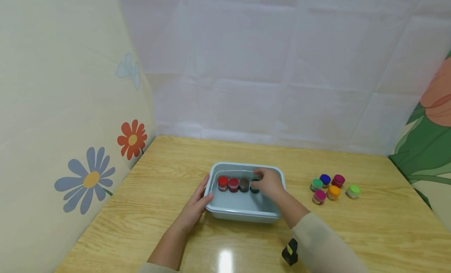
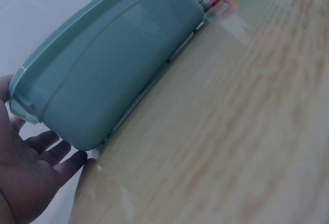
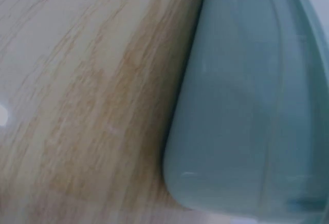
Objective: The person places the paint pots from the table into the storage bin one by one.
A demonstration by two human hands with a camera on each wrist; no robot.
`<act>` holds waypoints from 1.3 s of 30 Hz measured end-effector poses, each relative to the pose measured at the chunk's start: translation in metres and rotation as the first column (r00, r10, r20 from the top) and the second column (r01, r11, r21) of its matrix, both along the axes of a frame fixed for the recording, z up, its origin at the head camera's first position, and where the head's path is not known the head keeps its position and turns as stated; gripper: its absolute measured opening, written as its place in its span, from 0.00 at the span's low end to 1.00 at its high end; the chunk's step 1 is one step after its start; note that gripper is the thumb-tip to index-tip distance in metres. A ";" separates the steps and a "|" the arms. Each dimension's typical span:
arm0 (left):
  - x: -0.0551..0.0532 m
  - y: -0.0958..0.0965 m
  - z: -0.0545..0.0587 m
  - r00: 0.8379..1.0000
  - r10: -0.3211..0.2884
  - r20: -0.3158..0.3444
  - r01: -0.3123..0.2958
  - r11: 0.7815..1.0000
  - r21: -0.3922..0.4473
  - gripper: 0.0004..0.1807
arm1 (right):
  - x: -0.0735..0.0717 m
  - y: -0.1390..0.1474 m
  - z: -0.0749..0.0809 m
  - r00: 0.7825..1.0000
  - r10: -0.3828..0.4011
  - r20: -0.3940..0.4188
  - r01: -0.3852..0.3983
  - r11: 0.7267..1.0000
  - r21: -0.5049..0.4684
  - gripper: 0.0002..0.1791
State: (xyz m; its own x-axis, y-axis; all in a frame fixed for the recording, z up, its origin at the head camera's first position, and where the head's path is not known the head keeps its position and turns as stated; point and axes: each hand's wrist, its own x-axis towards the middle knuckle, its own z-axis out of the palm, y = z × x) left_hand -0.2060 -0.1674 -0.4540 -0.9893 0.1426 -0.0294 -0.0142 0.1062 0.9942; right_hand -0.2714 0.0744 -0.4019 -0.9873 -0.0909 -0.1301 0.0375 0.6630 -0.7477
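A light blue-grey plastic tub (image 1: 232, 216) stands on the table, holding a row of small lidded jars. A red jar (image 1: 223, 183), a crimson jar (image 1: 233, 184) and a brown jar (image 1: 244, 184) are side by side. At the row's right end, my right hand (image 1: 270, 183) reaches over the rim and pinches a dark green jar (image 1: 254, 188), partly hidden by the fingers. My left hand (image 1: 192, 210) grips the tub's left end, thumb over the rim and fingers against the outer wall (image 2: 103, 64). The right wrist view has only the tub's outside (image 3: 241, 111), not the hand.
Right of the tub, several jars stand in a loose group, among them an orange jar (image 1: 333, 192), a blue jar (image 1: 325, 180) and a lime green jar (image 1: 353, 191). A small black object (image 1: 290, 252) with a yellow mark shows beside the right sleeve (image 1: 324, 241).
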 end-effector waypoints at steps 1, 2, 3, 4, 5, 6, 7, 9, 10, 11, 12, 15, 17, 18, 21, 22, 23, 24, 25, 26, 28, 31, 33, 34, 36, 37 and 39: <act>0.000 0.000 0.000 1.000 0.000 -0.002 0.000 1.000 0.000 0.35 | 0.001 0.000 0.001 1.000 0.004 -0.004 -0.004 1.000 -0.006 0.24; 0.000 0.000 0.000 1.000 0.001 -0.003 -0.001 1.000 0.000 0.35 | 0.001 0.001 0.003 1.000 0.005 -0.010 -0.005 1.000 -0.011 0.24; 0.000 0.000 0.000 1.000 -0.001 -0.007 0.001 1.000 0.000 0.35 | 0.002 0.001 0.004 1.000 0.009 -0.016 -0.009 1.000 -0.014 0.24; 0.000 0.000 0.000 1.000 -0.001 -0.007 0.001 1.000 0.001 0.35 | 0.003 0.001 0.006 1.000 0.013 -0.028 -0.013 1.000 -0.013 0.24; 0.000 0.000 0.000 1.000 -0.001 -0.007 0.001 1.000 0.001 0.35 | 0.004 0.002 0.008 0.999 0.015 -0.038 -0.016 1.000 -0.009 0.24; 0.000 0.000 0.000 1.000 -0.002 -0.010 0.002 1.000 0.001 0.35 | 0.005 0.002 0.010 0.999 0.016 -0.044 -0.016 1.000 -0.006 0.23; 0.000 0.000 0.000 1.000 -0.002 -0.009 0.002 1.000 0.003 0.35 | 0.006 0.003 0.012 0.999 0.016 -0.048 -0.017 1.000 -0.005 0.23; 0.000 0.000 0.001 1.000 -0.002 -0.008 0.002 1.000 0.002 0.35 | 0.008 0.004 0.017 0.999 0.011 -0.041 -0.011 1.000 -0.010 0.23; 0.000 0.000 0.001 1.000 0.000 -0.004 0.000 1.000 0.002 0.35 | 0.009 0.004 0.019 0.999 0.007 -0.043 -0.007 1.000 -0.014 0.23; 0.000 0.000 0.001 1.000 0.001 -0.004 -0.001 1.000 0.003 0.35 | 0.010 0.005 0.020 0.999 0.002 -0.040 -0.003 1.000 -0.019 0.23; 0.000 0.000 0.001 1.000 0.000 -0.006 0.000 1.000 0.004 0.35 | 0.011 0.006 0.022 0.999 -0.001 -0.036 0.000 1.000 -0.025 0.23; 0.000 0.000 0.000 1.000 0.000 -0.013 0.000 1.000 0.001 0.35 | 0.013 0.011 0.025 1.000 -0.011 -0.029 0.010 0.999 -0.039 0.24; 0.000 0.000 0.000 1.000 0.000 -0.017 0.000 1.000 0.001 0.35 | 0.015 0.016 0.027 1.000 -0.015 -0.023 0.014 0.999 -0.047 0.25; 0.000 0.000 0.000 1.000 0.002 -0.018 -0.002 1.000 -0.001 0.35 | 0.015 0.019 0.028 1.000 -0.018 -0.021 0.017 0.998 -0.053 0.25; -0.001 0.000 -0.001 1.000 0.006 -0.016 -0.006 1.000 0.000 0.35 | 0.017 0.029 0.030 0.999 -0.027 -0.025 0.025 0.997 -0.069 0.26; -0.001 0.000 -0.001 1.000 0.006 -0.020 -0.006 1.000 -0.004 0.35 | 0.019 0.033 0.031 0.999 -0.030 -0.028 0.028 0.997 -0.075 0.26; -0.001 0.000 -0.001 1.000 0.008 -0.019 -0.008 1.000 -0.004 0.35 | 0.019 0.037 0.032 0.999 -0.031 -0.033 0.028 0.996 -0.082 0.26; -0.001 0.000 -0.001 1.000 0.010 -0.018 -0.010 1.000 -0.005 0.35 | 0.020 0.041 0.032 0.999 -0.035 -0.034 0.032 0.995 -0.093 0.27; -0.001 0.000 -0.001 1.000 0.011 -0.017 -0.011 1.000 -0.005 0.35 | 0.021 0.045 0.033 0.999 -0.038 -0.034 0.034 0.994 -0.105 0.27; 0.000 0.000 -0.001 1.000 0.012 -0.017 -0.013 1.000 -0.005 0.35 | 0.022 0.049 0.033 0.999 -0.041 -0.034 0.037 0.992 -0.117 0.27; 0.000 0.000 -0.001 1.000 0.011 -0.017 -0.011 1.000 -0.008 0.35 | 0.024 0.057 0.033 0.998 -0.047 -0.032 0.042 0.989 -0.141 0.27; 0.000 0.000 -0.001 1.000 0.007 -0.008 -0.007 1.000 -0.002 0.35 | 0.026 0.068 0.032 0.998 -0.059 -0.026 0.054 0.983 -0.174 0.28; 0.000 0.000 0.000 1.000 0.004 -0.008 -0.004 1.000 -0.001 0.35 | 0.028 0.076 0.031 0.997 -0.072 -0.022 0.067 0.981 -0.184 0.28; 0.001 0.000 0.000 1.000 0.003 -0.008 -0.003 1.000 0.000 0.35 | 0.029 0.079 0.030 0.996 -0.083 -0.023 0.077 0.979 -0.187 0.29; 0.001 0.000 0.000 1.000 0.003 -0.008 -0.003 1.000 0.000 0.35 | 0.032 0.086 0.030 0.994 -0.104 -0.027 0.097 0.976 -0.196 0.30; 0.000 0.000 0.000 1.000 0.004 -0.006 -0.004 1.000 0.001 0.35 | 0.033 0.090 0.029 0.993 -0.116 -0.030 0.108 0.974 -0.199 0.31; 0.000 0.000 0.000 1.000 0.004 -0.006 -0.004 1.000 0.002 0.35 | 0.036 0.097 0.028 0.988 -0.145 -0.045 0.132 0.969 -0.207 0.31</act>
State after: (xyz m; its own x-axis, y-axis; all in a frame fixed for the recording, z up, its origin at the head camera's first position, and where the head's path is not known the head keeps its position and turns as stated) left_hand -0.2060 -0.1672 -0.4540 -0.9900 0.1390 -0.0235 -0.0089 0.1046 0.9945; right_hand -0.2354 0.1710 -0.3738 -0.9975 0.0287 -0.0643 0.0702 0.4886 -0.8697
